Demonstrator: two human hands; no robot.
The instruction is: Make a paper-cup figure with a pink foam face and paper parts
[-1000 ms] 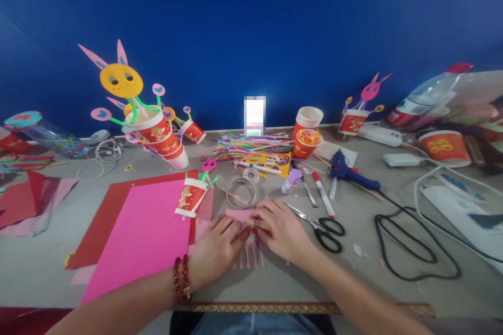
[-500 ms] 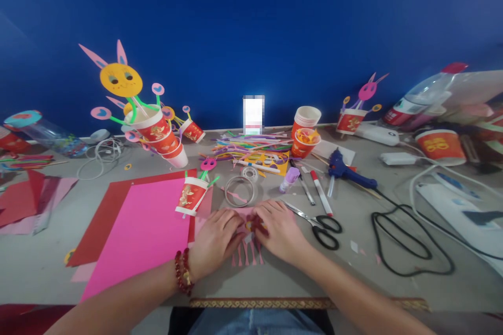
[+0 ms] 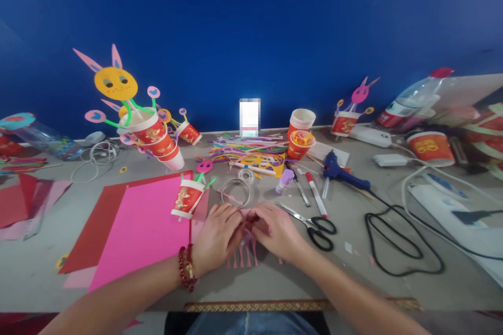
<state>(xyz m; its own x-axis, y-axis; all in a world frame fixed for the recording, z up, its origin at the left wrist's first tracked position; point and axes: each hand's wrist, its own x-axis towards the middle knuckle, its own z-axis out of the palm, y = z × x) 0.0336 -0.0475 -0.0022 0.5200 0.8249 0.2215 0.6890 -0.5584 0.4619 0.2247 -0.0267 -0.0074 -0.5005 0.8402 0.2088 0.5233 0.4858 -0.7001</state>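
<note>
My left hand (image 3: pixel 220 230) and my right hand (image 3: pixel 274 227) meet over the table close to me, fingers bent and fingertips pinched together on a pink paper piece (image 3: pixel 247 212). My fingers cover most of it. Several narrow pink paper strips (image 3: pixel 248 255) with flared ends hang or lie just below my fingertips. Another bit of pink paper (image 3: pixel 281 260) shows under my right palm. Beyond the hands lies a grey ring-shaped roll (image 3: pixel 248 196), probably tape. Black-handled scissors (image 3: pixel 310 224) lie partly open, right of my right hand.
Left are bright pink paper (image 3: pixel 145 235), a small rabbit-faced cup (image 3: pixel 187 200) and taller decorated cups (image 3: pixel 147 131). A glue stick (image 3: pixel 283 182), markers (image 3: pixel 316 193), a blue glue gun (image 3: pixel 343 174) and its black cord (image 3: pixel 367 241) lie right. Pipe cleaners (image 3: pixel 251 146) are piled behind.
The view has shifted slightly, moving everything a little to the left. A yellowish spot between my fingers is now out of sight. A pink paper bit has appeared under my right palm.
</note>
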